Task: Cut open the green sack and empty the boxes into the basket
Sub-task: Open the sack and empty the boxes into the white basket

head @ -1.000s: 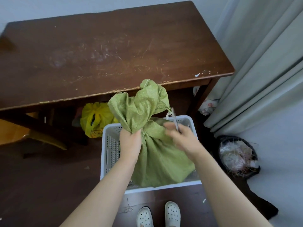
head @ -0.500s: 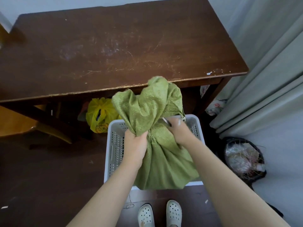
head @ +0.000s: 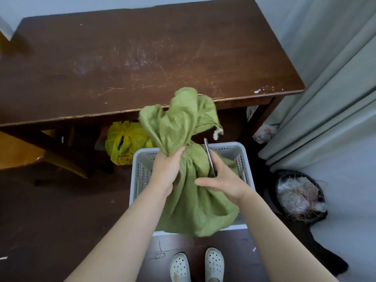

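My right hand (head: 221,181) has drawn back from the sack's neck since half a second ago. Its fingers are curled round the scissors (head: 209,157), whose blades now point up over the far half of the basket (head: 234,147). My left hand (head: 167,169) still grips the bunched neck of the green sack (head: 195,200), which stands inside the basket. A frayed white cord end (head: 216,135) hangs above the basket's far rim. I judge the tie may be cut, but the neck stays gathered and no boxes show.
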